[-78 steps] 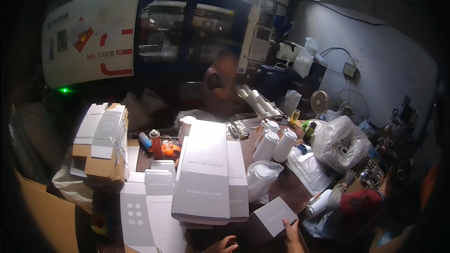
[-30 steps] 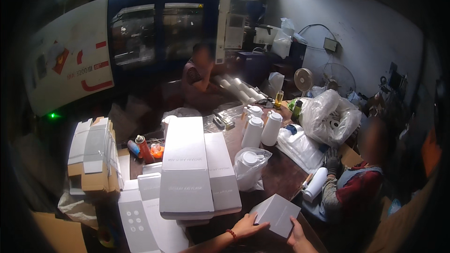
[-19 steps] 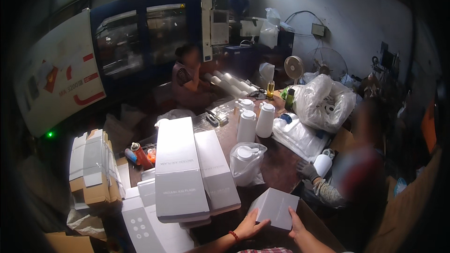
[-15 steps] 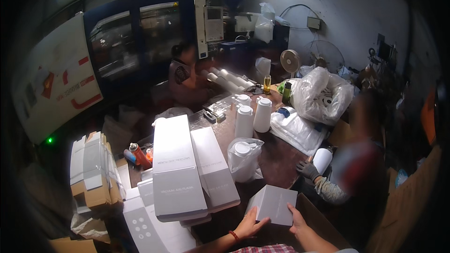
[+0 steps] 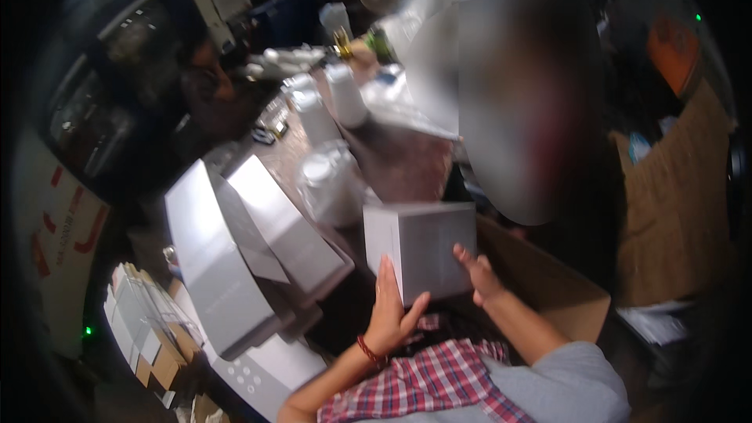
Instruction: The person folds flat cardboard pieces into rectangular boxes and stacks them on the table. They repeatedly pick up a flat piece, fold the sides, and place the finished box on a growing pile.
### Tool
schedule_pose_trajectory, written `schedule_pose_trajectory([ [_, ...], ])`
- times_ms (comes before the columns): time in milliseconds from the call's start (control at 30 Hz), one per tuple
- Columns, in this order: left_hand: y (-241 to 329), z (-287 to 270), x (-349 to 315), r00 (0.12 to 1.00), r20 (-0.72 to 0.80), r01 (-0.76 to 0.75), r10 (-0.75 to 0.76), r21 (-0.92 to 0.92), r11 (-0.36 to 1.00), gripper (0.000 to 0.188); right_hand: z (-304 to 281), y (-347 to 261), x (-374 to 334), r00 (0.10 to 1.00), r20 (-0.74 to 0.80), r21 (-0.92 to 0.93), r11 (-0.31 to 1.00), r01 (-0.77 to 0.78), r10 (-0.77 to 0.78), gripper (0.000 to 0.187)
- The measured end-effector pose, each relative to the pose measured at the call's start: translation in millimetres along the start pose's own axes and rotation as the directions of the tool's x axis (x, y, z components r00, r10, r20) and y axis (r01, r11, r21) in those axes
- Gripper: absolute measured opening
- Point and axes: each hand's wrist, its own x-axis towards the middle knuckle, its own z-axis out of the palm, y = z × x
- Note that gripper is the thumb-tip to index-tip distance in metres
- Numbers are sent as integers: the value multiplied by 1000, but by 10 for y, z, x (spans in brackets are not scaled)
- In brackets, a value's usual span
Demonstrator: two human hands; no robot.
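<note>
While the small white cardboard box [image 5: 421, 247] sat up above a plaid cloth [image 5: 427, 380], both hands held it. The left hand [image 5: 389, 309] pressed flat on its left side. The right hand [image 5: 475, 276] gripped its right lower corner. Long white boxes [image 5: 235, 254] lay just beside it.
</note>
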Motion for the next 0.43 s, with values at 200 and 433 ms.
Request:
schedule_pose_trajectory([
  [200,367,327,244,959,246,-112,141,-128,985,107,-885,-187,-329,969,29,47,969,244,-246,55],
  [433,152,1060,353,811,571,37,129,-270,962,104,-1530,177,-547,969,-216,126,980,153,-124,68],
])
